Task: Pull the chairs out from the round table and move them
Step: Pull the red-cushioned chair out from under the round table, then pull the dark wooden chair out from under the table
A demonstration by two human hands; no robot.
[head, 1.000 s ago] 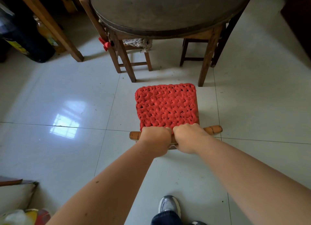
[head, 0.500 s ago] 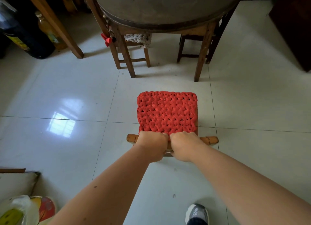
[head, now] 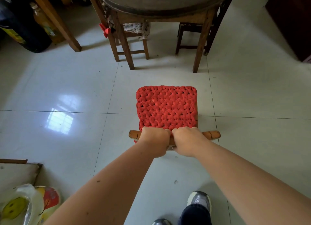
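A low wooden chair with a red woven seat cushion (head: 166,108) stands on the tiled floor, well clear of the round table (head: 161,1) at the top. My left hand (head: 154,140) and my right hand (head: 186,141) both grip the chair's wooden top rail (head: 211,134), side by side at its middle. A second chair with a pale woven cushion (head: 136,29) and a red ribbon sits tucked under the table's left side. A dark stool (head: 188,34) stands under the table's right side.
A slanted wooden leg (head: 55,21) and bottles (head: 42,21) stand at the upper left. A dark cabinet (head: 292,23) fills the upper right. A plastic bag (head: 25,206) and a board lie at the lower left. My shoes (head: 200,201) are behind the chair.
The red-cushioned chair has slid back toward me, away from the table, with both hands staying on its rail. My feet have stepped backward.
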